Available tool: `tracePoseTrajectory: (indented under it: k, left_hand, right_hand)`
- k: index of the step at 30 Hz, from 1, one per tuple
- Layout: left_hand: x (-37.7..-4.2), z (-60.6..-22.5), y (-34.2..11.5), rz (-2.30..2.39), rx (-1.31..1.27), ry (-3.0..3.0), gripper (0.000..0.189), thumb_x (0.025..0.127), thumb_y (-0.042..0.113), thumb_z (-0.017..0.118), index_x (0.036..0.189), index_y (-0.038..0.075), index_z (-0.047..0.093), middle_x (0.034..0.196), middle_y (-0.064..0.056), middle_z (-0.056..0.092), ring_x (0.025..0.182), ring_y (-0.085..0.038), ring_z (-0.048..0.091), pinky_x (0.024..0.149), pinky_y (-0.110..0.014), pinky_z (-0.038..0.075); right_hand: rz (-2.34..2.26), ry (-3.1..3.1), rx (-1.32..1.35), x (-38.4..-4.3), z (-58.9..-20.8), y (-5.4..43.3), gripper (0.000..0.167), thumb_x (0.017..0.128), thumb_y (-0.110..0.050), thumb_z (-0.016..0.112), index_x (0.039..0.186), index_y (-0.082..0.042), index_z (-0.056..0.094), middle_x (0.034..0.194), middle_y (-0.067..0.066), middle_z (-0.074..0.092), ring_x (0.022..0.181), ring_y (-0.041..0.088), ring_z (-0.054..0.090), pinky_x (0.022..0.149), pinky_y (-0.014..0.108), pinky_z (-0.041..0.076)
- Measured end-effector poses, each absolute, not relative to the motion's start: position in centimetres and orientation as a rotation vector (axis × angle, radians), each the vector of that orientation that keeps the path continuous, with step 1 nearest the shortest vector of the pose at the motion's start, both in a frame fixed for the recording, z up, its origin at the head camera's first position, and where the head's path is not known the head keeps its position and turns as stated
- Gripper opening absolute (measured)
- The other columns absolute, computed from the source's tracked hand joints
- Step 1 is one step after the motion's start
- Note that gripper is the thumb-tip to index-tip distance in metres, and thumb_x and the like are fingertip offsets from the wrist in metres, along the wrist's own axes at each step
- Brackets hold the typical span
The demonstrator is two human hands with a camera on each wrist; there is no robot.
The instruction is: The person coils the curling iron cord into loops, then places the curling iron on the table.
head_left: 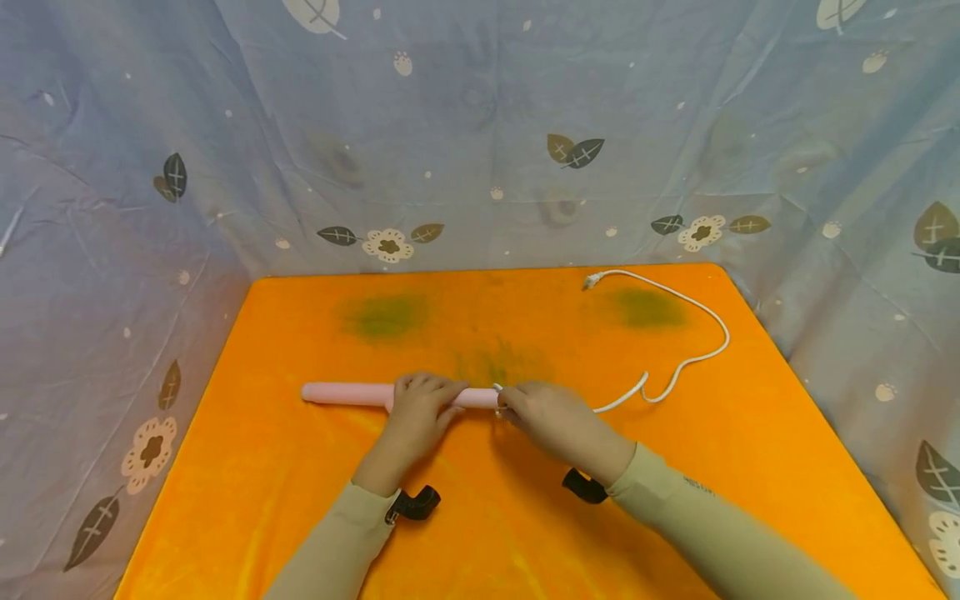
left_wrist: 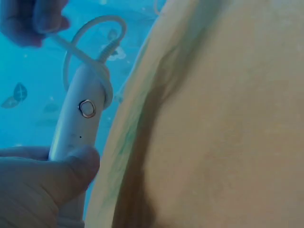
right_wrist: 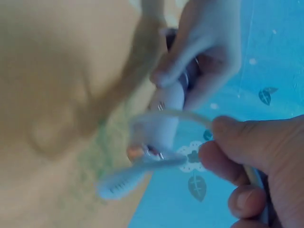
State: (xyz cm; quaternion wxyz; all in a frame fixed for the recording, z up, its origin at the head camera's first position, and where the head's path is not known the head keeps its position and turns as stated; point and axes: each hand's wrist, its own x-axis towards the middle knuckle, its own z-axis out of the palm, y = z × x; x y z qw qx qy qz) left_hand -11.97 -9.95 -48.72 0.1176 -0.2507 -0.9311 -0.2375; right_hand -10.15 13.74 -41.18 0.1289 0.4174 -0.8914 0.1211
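A pink curling iron (head_left: pixel 345 394) lies sideways in front of me in the head view, its barrel pointing left. My left hand (head_left: pixel 420 412) grips it around the middle, the thumb (left_wrist: pixel 80 166) along the handle (left_wrist: pixel 78 121). At the handle's right end, my right hand (head_left: pixel 558 421) pinches the white power cord (right_wrist: pixel 183 114) between thumb and fingers. A turn of that cord passes around the handle's end near a round, ring-edged button (left_wrist: pixel 87 109). The wrist views show a loose loop (left_wrist: pixel 118 23) standing off the end. Fingers hide parts of the handle.
The rest of the cord (head_left: pixel 705 354) curves across the right side of the orange-covered table (head_left: pixel 300 500), ending in a plug (head_left: pixel 592 281) near the back edge. Patterned grey-blue curtains (head_left: pixel 480 125) enclose the back and both sides. Green smudges (head_left: pixel 386 317) mark the cover.
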Motion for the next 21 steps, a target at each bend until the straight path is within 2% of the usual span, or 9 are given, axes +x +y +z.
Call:
tracePoseTrajectory:
  k: [10, 21]
  left_hand:
    - [-11.1, -48.9, -10.1, -0.704, -0.832, -2.668, 0.038, 0.086, 0.038, 0.073, 0.119, 0.019, 0.070, 0.105, 0.003, 0.066, 0.100, -0.021, 0.054, 0.092, -0.046, 0.029]
    - [-10.8, -49.0, -10.5, -0.719, -0.946, -2.444, 0.037, 0.080, 0.032, 0.080, 0.114, 0.019, 0.072, 0.101, 0.003, 0.066, 0.097, -0.021, 0.055, 0.089, -0.046, 0.033]
  right_hand:
    - [0.425, -2.518, 1.178, -12.2, -40.1, 14.6, 0.022, 0.082, -0.026, 0.078, 0.097, -0.013, 0.070, 0.086, -0.003, 0.063, 0.069, 0.009, 0.061, 0.057, 0.024, 0.050]
    - [0.521, -2.576, 1.076, -13.8, -40.4, 14.9, 0.025, 0.078, -0.036, 0.079, 0.087, -0.016, 0.068, 0.079, -0.006, 0.062, 0.069, 0.009, 0.062, 0.057, 0.023, 0.049]
